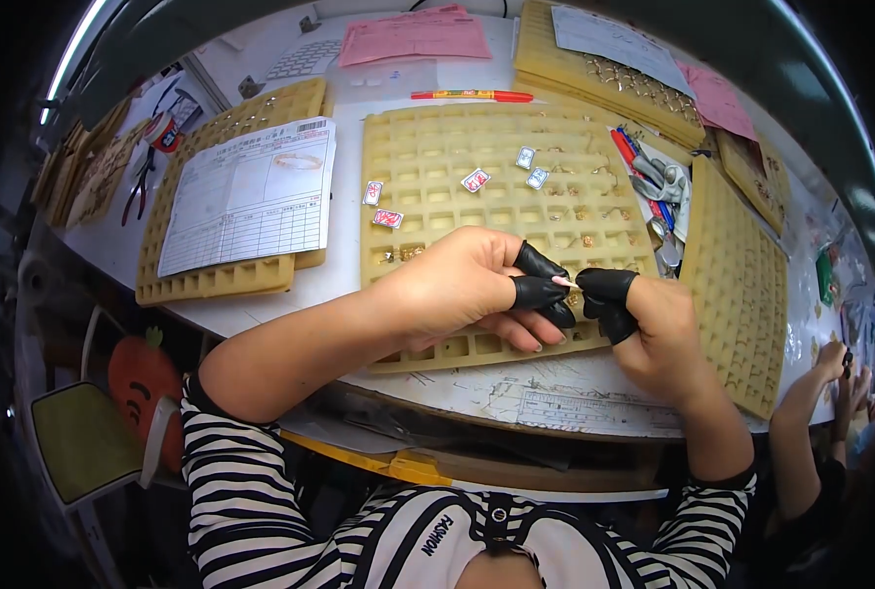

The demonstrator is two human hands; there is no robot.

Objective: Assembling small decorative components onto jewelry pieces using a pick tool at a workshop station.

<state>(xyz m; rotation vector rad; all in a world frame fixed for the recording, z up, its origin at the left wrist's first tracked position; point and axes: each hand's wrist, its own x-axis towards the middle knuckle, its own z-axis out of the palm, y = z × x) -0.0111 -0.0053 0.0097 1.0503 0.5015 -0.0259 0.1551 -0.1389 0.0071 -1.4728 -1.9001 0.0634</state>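
My left hand (462, 285) and my right hand (665, 324) meet over the front right of a pale yellow compartment tray (418, 139). Black finger cots cover several fingertips on both. Between the left thumb and forefinger, a tiny pale pinkish piece (566, 283) sticks out toward the right fingertips; its kind is too small to tell. The right thumb and forefinger are pinched close to it, and whatever they grip is hidden. Small gold-coloured jewellery pieces (586, 240) lie in compartments at the tray's right. Several little labels, one marked in red (476, 180), rest on its ridges.
A printed form (251, 201) covers another tray at left, near pliers (141, 183). A red and yellow marker (472, 96) lies behind the middle tray. Stacked trays (609, 98) stand back right; another tray (737, 285) is at right. A co-worker's arm (798, 432) shows at far right.
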